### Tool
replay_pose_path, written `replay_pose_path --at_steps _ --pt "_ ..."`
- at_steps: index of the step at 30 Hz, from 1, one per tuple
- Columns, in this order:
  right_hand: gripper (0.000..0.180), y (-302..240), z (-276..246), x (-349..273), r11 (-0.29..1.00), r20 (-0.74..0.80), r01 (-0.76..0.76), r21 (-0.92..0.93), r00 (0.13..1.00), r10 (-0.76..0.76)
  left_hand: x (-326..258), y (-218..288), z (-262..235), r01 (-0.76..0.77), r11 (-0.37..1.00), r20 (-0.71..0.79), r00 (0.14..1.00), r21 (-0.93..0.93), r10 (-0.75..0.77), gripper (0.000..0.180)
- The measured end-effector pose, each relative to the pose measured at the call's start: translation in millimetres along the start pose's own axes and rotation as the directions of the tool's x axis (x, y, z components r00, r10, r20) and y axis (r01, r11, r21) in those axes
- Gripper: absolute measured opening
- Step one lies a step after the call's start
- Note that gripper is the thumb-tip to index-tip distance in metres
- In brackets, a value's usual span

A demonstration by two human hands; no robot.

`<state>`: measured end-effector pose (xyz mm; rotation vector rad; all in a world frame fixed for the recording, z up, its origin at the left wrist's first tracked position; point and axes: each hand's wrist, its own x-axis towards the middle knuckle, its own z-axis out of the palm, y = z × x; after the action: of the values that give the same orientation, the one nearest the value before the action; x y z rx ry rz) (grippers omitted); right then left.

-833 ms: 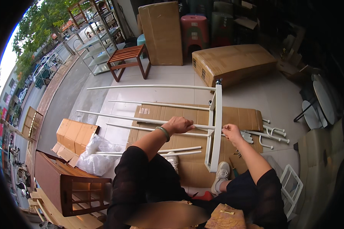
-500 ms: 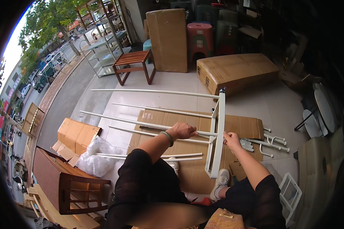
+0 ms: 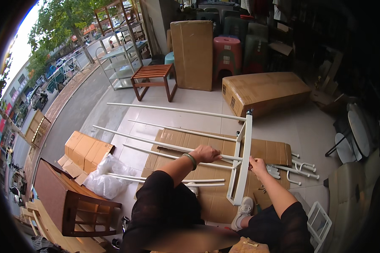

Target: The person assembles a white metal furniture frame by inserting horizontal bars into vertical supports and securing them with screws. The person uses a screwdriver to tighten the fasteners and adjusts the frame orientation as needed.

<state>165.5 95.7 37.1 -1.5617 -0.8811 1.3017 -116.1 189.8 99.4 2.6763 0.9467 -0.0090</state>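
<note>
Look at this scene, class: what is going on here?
A person crouches over a flattened cardboard sheet on a tiled floor, working on a white metal frame. The left hand grips one of the long white tubes that join the frame; the right hand holds the frame's upright side piece. Loose white fittings lie to the right, a plastic bag to the left.

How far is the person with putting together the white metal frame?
Done: several white rods already join the white end frame. In hand: the left hand grips a rod at the frame, and the right hand touches the frame. Left: loose white parts lie on the flattened cardboard.
</note>
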Motion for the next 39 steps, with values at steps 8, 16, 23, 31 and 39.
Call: replay_pose_path --at_steps 8,16,23,31,39 --pt "0.012 -14.0 -10.6 -8.4 0.996 0.071 -0.090 0.024 0.994 0.088 -0.6 1.4 -3.6 0.016 1.000 0.022 1.000 -0.009 -0.016 0.038" --pt "0.015 -8.6 -4.0 -9.7 0.999 0.020 -0.025 -0.040 0.999 0.026 -1.5 4.0 -5.4 0.069 0.997 0.078 0.995 -0.024 -0.067 0.043" --pt "0.016 1.0 -12.6 -3.1 0.999 0.085 -0.016 0.029 0.996 0.014 -2.0 2.0 -2.2 0.001 1.000 0.004 1.000 -0.031 0.000 0.039" --pt "0.020 24.0 0.7 11.3 0.937 -0.121 0.257 -0.238 0.949 -0.291 -2.6 0.4 -0.1 0.006 0.999 0.031 1.000 -0.039 -0.005 0.039" --pt "0.003 4.1 -3.4 -16.0 0.990 0.062 0.138 0.008 0.988 -0.138 -2.2 -0.1 -2.2 -0.001 0.996 0.072 0.997 -0.092 0.008 0.040"
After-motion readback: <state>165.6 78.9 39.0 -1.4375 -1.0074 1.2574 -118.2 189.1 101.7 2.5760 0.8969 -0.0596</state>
